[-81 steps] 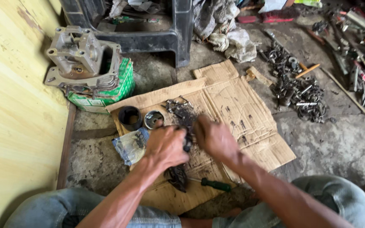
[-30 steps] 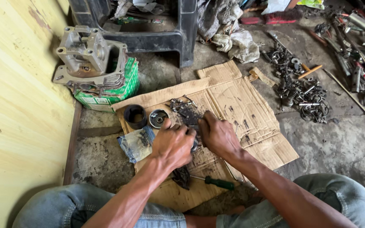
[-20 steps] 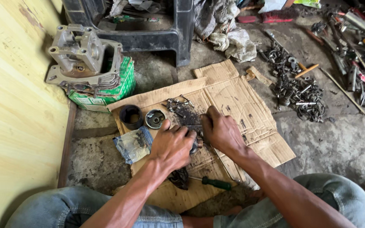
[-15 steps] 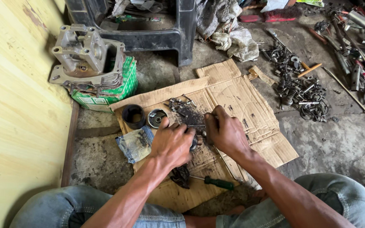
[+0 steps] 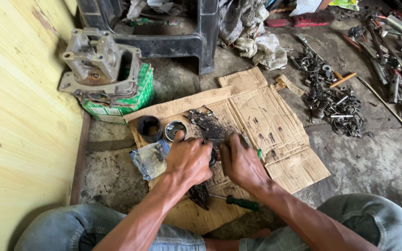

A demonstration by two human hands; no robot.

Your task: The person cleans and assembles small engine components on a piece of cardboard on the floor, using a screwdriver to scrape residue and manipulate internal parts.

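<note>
Near the frame's centre, both hands, the left hand (image 5: 188, 159) and the right hand (image 5: 242, 162), are curling their fingers (image 5: 204, 145) closed around a small dark greasy part (image 5: 213, 157) lying pinched between them on the cardboard sheet (image 5: 275, 130).

Small dark greasy metal part (image 5: 213, 155), mostly hidden, lying low between the left hand (image 5: 189, 160) and right hand (image 5: 242, 162), both closing around it from either side. Resting over the black, oil-stained patch of the flattened brown cardboard sheet (image 5: 275, 125) on the floor. Shape not discernible.
</note>
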